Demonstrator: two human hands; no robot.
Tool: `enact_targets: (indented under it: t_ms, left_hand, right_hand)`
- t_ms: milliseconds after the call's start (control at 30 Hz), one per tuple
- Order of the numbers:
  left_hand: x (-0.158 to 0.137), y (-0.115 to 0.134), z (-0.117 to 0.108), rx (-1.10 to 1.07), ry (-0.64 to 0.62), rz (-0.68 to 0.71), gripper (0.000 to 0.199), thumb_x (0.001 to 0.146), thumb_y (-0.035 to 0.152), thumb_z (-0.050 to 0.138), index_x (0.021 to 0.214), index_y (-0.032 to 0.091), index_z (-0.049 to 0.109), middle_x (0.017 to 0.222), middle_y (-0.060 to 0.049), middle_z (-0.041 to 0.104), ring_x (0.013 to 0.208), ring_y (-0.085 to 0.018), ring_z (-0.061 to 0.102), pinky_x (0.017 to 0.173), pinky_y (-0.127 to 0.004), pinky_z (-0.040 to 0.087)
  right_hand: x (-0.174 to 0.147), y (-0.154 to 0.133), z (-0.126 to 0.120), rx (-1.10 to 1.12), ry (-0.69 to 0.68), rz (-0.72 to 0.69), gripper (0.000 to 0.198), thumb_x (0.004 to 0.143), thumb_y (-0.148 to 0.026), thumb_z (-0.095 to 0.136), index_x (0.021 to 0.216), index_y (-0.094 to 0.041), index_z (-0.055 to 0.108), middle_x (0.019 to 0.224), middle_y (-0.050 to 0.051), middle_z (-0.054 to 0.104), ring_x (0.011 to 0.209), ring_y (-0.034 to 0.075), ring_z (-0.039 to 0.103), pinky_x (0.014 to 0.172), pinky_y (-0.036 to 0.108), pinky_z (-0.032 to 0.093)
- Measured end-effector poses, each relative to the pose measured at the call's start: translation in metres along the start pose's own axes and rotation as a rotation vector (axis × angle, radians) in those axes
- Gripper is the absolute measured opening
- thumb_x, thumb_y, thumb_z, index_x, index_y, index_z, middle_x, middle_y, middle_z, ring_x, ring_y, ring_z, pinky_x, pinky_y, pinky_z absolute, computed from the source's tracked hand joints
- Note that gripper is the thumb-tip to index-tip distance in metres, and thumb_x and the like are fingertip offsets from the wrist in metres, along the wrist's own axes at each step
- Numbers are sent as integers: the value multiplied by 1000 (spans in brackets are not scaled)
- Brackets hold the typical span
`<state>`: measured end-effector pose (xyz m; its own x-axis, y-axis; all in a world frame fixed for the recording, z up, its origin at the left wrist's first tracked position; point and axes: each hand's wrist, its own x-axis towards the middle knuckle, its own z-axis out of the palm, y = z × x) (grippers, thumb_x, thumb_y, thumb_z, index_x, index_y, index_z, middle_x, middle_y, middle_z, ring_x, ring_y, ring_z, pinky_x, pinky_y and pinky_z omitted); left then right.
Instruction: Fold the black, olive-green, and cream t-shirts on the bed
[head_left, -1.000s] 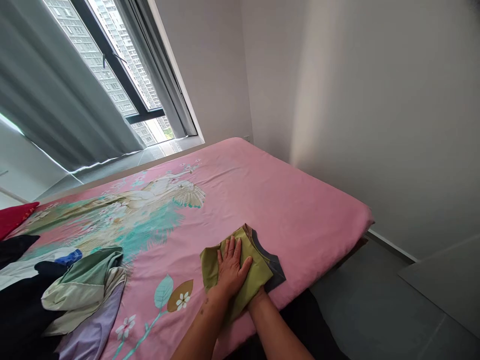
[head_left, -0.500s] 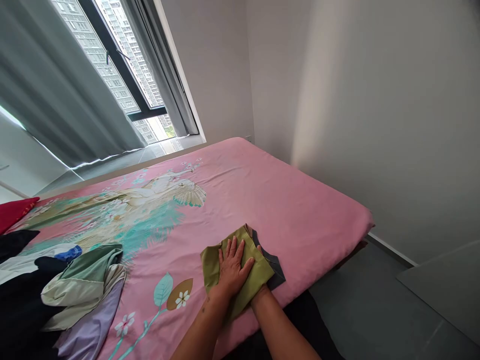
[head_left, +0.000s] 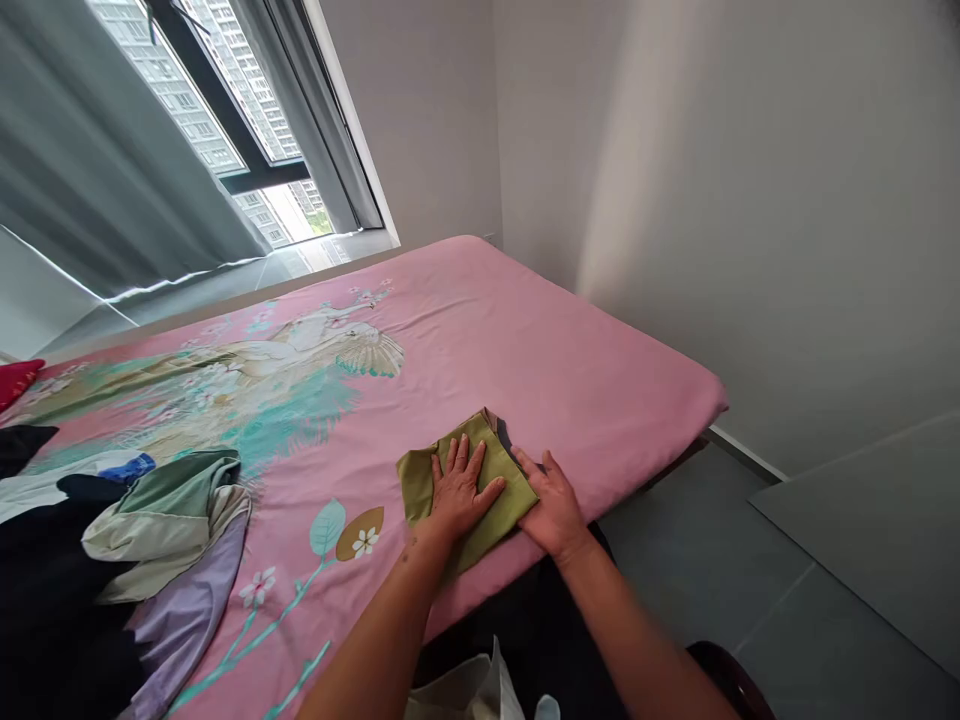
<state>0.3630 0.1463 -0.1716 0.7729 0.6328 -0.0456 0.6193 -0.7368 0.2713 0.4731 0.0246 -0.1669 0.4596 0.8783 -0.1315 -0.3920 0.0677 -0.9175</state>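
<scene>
A folded olive-green garment [head_left: 491,505] lies near the edge of the bed, a strip of dark grey cloth showing along its far right side. Flat on top of it rests my left hand [head_left: 457,490], fingers spread. My right hand [head_left: 553,505] is at the garment's right edge, palm turned up and fingers apart, touching or just beside the cloth; part of that hand's heel side meets the garment's corner. Which exact kind of garment it is, the folds hide.
Left on the pink patterned bedsheet [head_left: 540,340] is a heap of clothes, with a green and cream piece [head_left: 161,515], a lilac one [head_left: 199,590] and black cloth [head_left: 52,580]. A white bag [head_left: 480,685] stands below the bed edge. Grey floor [head_left: 697,530] lies right.
My right hand has come out from under the olive garment to its right edge, palm up. My left hand stays flat on top. The view has tilted down, showing the white bag.
</scene>
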Motion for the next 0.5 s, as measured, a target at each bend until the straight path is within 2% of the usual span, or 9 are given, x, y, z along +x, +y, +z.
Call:
enact_targets:
  t_ms: [67,133,200,267,367,500]
  left_hand:
    - [0,2,3,36,7,9,80,77,69,42,144,29,24,154,-6,13,141,-29,4,110,-54,-5]
    - [1,4,5,58,15,16,87,73,73,44,144,28,23,154,-7,13,141,-30,3,109,-55,-8]
    - [1,5,6,59,14,14,89,71,74,44,144,27,24,154,-8,13,141,-31,3,108,-57,-10]
    - [-1,6,4,44,-1,14,89,71,73,45,144,27,24,154,-9,13,141,-32,4,107,-59,-10]
    - [-9,3,-3,17,12,35,81,77,68,42,143,26,27,153,-8,18,141,-30,8,109,-57,-7]
    - [-23,-21,-21,10,195,-56,52,89,45,36,137,26,38,148,-4,33,140,-23,14,113,-49,1]
  right_hand:
    - [-16,-11,-28,160,20,144,60,88,-60,26,132,-23,43,127,12,55,113,25,55,84,47,48]
    - [-30,-22,-49,178,158,176,50,84,-54,44,125,-26,49,129,11,52,111,25,55,80,44,50]
    - [-40,-33,-55,83,347,96,43,79,-50,55,115,-26,55,125,10,55,108,24,56,80,40,50]
    - [-44,-41,-45,-58,404,-39,38,79,-49,56,108,-25,58,117,8,59,104,22,57,82,36,49]
    - [-33,-46,-5,-301,229,-229,31,85,-46,48,103,-23,59,106,6,63,101,20,57,88,35,45]
    - [7,-27,45,-740,-37,-422,32,91,-35,35,110,-23,58,113,5,61,108,20,54,97,36,39]
